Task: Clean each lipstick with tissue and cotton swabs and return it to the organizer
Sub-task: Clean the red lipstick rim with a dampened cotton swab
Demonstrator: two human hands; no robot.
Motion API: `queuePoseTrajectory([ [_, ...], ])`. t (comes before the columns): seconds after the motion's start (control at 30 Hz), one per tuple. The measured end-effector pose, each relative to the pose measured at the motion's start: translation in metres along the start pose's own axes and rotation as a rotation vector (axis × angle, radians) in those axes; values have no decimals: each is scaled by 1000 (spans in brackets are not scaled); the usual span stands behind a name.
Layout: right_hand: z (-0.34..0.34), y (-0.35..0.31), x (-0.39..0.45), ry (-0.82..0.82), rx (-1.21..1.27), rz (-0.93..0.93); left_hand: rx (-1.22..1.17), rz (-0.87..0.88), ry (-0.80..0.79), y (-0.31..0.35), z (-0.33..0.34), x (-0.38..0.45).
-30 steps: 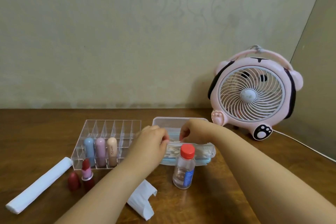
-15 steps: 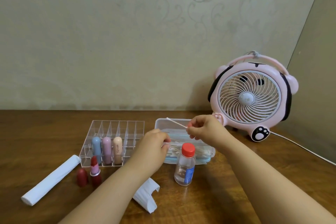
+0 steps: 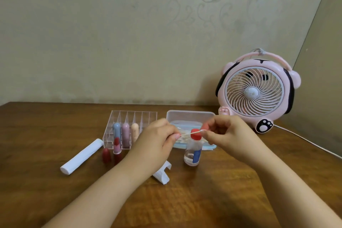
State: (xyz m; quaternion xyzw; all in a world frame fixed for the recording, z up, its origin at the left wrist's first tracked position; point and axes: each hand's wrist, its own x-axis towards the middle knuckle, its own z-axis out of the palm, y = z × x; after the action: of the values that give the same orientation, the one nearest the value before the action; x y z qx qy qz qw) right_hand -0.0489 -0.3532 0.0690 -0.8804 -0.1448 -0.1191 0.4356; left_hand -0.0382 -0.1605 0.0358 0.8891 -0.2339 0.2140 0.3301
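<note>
A thin cotton swab (image 3: 193, 132) spans between my two hands just above the red cap of a small clear bottle (image 3: 193, 154). My left hand (image 3: 157, 144) pinches its left end and my right hand (image 3: 231, 135) pinches its right end. Behind them lies an open box of cotton swabs (image 3: 188, 115). The clear organizer (image 3: 133, 114) holds a blue lipstick (image 3: 116, 129), a mauve lipstick (image 3: 125, 131) and a peach lipstick (image 3: 135, 128). In front of it stands an uncapped pink-red lipstick (image 3: 117, 149) beside its dark red cap (image 3: 106, 155). A crumpled tissue piece (image 3: 162, 174) lies under my left wrist.
A rolled white tissue (image 3: 83, 155) lies at the left on the wooden table (image 3: 46, 135). A pink desk fan (image 3: 255, 92) stands at the back right, and its white cable (image 3: 305, 140) trails off to the right. A wall closes the back.
My right hand lifted a swab out of the box and brought it down over the bottle. My left hand left the box and took hold of the swab's other end.
</note>
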Motion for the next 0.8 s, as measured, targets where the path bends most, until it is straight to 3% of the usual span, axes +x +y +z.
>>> queuePoseTrajectory([
  [0.17, 21, 9, -14, 35, 228, 74, -127, -193, -57, 3, 4, -25],
  [0.3, 31, 16, -4, 187, -138, 122, -87, -378, -61, -6, 7, -34],
  [0.43, 39, 24, 15, 83, -408, 115, 71, -417, -32, -14, 6, -40],
  [0.67, 27, 1, 14, 43, -553, -6, 272, -380, -29, -32, -18, -62],
  [0.8, 20, -33, 8, 49, -516, -85, 327, -442, -126, -42, -34, -76],
])
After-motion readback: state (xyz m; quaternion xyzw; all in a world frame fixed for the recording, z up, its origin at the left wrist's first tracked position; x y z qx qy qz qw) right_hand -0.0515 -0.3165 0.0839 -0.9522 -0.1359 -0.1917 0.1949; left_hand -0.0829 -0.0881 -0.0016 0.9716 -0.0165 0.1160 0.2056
